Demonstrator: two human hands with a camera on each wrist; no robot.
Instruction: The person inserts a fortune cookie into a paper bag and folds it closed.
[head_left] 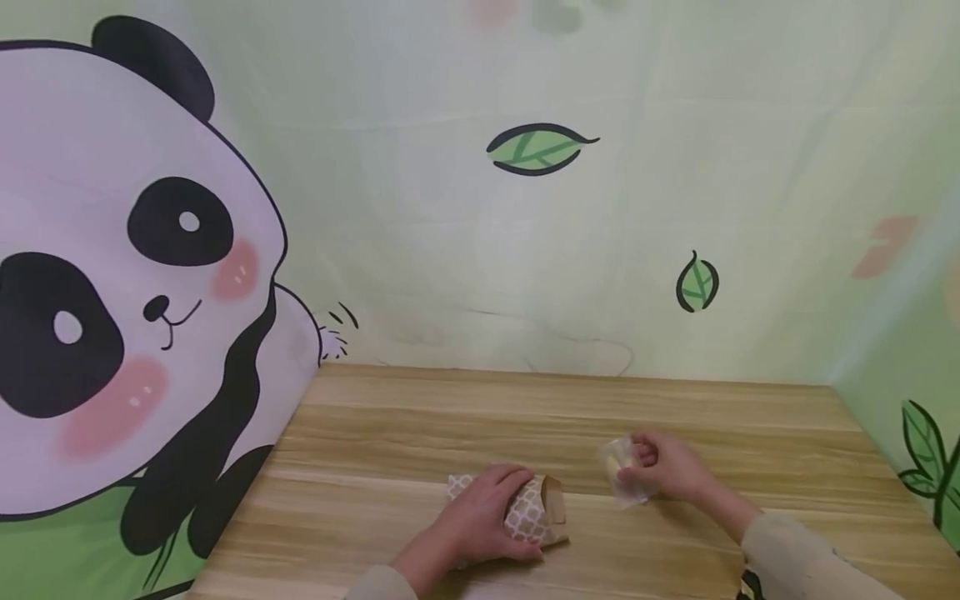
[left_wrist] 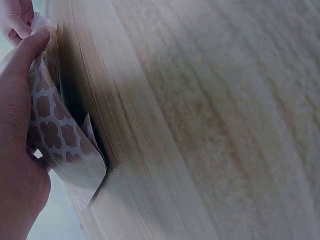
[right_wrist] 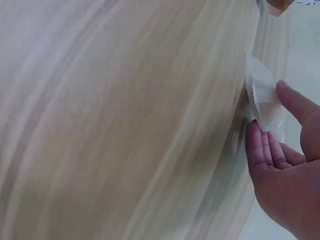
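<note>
1. Head view has the left hand (head_left: 480, 512) curled over a patterned paper bag (head_left: 527, 510) on the wooden table (head_left: 375, 433), fingers over its far side, thumb on its near side; I take this grip to be for steadying it, lightly enough that the paper isn't crushed
2. The bag lies on its side with its brown mouth facing the right hand (head_left: 671, 468), which seems a handy way round for that hand to reach
3. The right hand, just beyond that mouth and apart from it, pinches a clear packet (head_left: 613, 458) by one side, fingers curled in behind; gripping the edge probably spares the pale thing inside
4. From the left wrist, I can see what the head view hides: the bag's underside, its loose pointed flap (left_wrist: 90, 131) and a dark shadow beneath
5. From the right wrist, the packet's ridged strip (right_wrist: 256, 95) shows, with the thumb against the film; what the contents are, I cannot tell
</note>
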